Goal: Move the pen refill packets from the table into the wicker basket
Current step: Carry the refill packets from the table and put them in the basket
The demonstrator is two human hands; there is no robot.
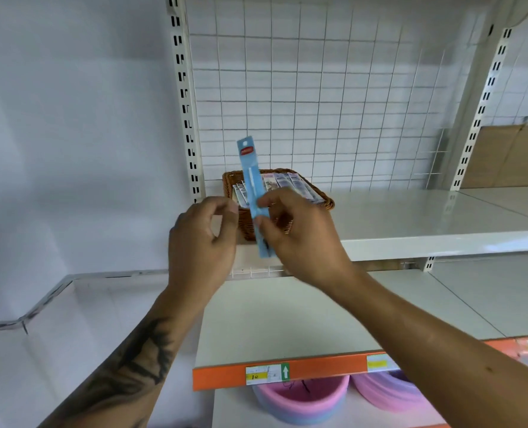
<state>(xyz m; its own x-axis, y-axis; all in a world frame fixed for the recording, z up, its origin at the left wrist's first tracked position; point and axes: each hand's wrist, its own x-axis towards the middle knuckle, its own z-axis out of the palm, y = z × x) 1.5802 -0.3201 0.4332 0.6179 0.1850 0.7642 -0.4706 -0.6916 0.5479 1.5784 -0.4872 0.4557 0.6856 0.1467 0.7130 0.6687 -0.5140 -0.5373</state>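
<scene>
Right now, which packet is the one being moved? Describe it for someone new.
Find the wicker basket at the left end of the upper white shelf. In front of it, the right hand pinches one blue packet upright. The other packets lie inside the basket.

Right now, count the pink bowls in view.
2. One pink bowl sits under the orange shelf edge below the left price tag; the other is to its right, partly hidden by the right forearm. More may be hidden.

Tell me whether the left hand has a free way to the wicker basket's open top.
Probably yes. The left hand hovers just before the wicker basket, holding nothing. Only the blue packet, upright in the right hand, stands near its path.
</scene>
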